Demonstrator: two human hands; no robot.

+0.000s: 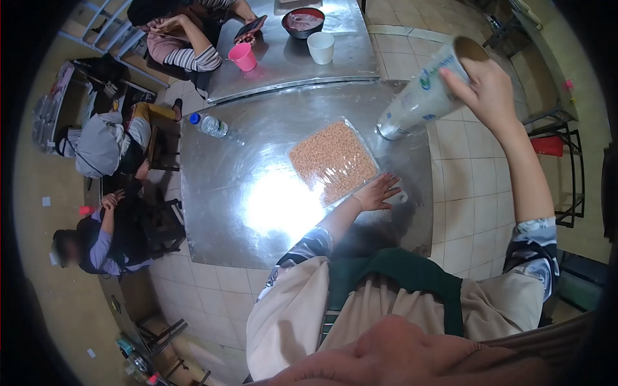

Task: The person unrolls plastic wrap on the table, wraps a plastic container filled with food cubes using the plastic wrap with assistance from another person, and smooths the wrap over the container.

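My right hand [479,90] is wrapped round the upper end of a large roll of clear plastic film [421,96] with blue-green print. The roll leans at a slant, its lower end at the right edge of the metal table [251,174]. My left hand [378,192] lies with its fingers spread beside the lower right corner of a square tray [335,161]. Small light-brown pieces fill the tray, and shiny clear film covers them. Nothing shows in my left hand.
A water bottle [209,125] with a blue cap lies at the table's back left. Beyond, another table [290,64] holds a pink cup [242,57], a white cup [320,48] and a dark bowl [302,23]. Several people sit at the left and back.
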